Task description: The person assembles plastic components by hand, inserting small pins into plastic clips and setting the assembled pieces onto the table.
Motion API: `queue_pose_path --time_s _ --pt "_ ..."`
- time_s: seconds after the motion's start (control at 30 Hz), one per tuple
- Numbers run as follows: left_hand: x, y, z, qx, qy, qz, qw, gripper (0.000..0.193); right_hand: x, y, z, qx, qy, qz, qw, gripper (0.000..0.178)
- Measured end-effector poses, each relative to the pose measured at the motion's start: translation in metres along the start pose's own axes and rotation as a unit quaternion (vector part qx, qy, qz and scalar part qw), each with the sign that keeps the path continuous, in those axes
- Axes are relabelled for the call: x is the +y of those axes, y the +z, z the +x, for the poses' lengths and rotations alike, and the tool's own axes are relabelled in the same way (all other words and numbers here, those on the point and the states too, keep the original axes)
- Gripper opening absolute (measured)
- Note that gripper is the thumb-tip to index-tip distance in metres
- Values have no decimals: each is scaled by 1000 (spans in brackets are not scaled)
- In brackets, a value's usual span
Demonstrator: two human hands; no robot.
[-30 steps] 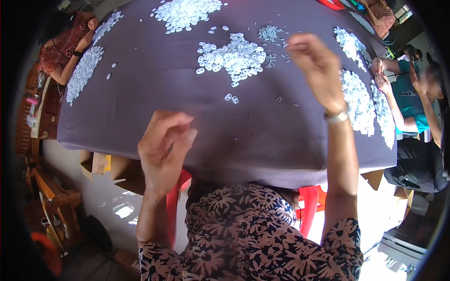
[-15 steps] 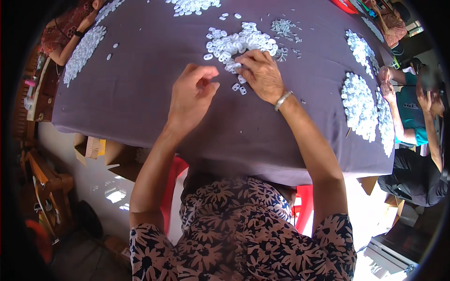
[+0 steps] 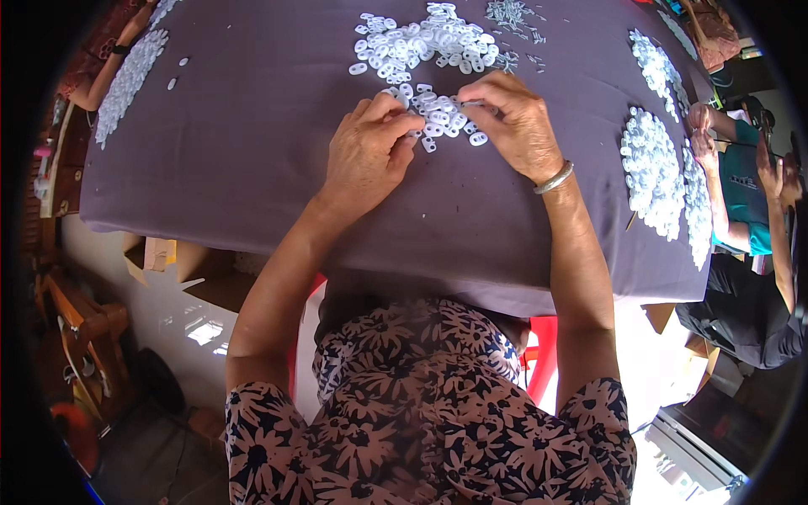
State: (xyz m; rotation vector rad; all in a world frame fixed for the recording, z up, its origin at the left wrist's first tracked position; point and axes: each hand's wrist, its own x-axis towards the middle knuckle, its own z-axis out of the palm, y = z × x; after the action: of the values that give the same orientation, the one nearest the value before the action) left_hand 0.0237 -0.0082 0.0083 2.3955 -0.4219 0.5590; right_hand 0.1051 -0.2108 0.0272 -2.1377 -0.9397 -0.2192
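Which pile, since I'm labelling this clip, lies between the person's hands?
The small white pile, nearer the person than the larger central pile: left hand on one side, right hand on the other; no other pile sits between them.

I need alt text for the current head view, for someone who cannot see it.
A person's left hand and right hand flank a cluster of white oval pieces on a dark tablecloth; a larger white pile and thin grey pieces lie beyond.

A wide, dark-covered table (image 3: 252,143) fills the middle, a red chair (image 3: 547,345) below its near edge. Wooden furniture (image 3: 84,311) stands at left. Sunlight (image 3: 202,332) brightens the pale floor (image 3: 151,295), glaring at lower right.
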Motion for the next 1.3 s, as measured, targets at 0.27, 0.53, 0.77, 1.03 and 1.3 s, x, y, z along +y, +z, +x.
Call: queue_pose_path --time_s 0.27,0.53,0.77,1.03,1.3 --pt "1 0 -3 -14 -4 -76 997 20 -15 7 0 -112 -75 49 990 14" --pt "-4 -1 -6 -3 -23 -102 994 29 5 -11 -1 -4 53 150 987 11" --pt "4 0 -3 -26 50 -20 998 39 -14 8 0 -97 -67 -18 993 15" --pt "-2 -1 -6 12 -16 -60 998 29 5 -16 -3 -54 -16 10 998 11" --pt "-5 -4 -6 4 -28 -43 999 21 14 -27 -1 59 61 27 996 9"
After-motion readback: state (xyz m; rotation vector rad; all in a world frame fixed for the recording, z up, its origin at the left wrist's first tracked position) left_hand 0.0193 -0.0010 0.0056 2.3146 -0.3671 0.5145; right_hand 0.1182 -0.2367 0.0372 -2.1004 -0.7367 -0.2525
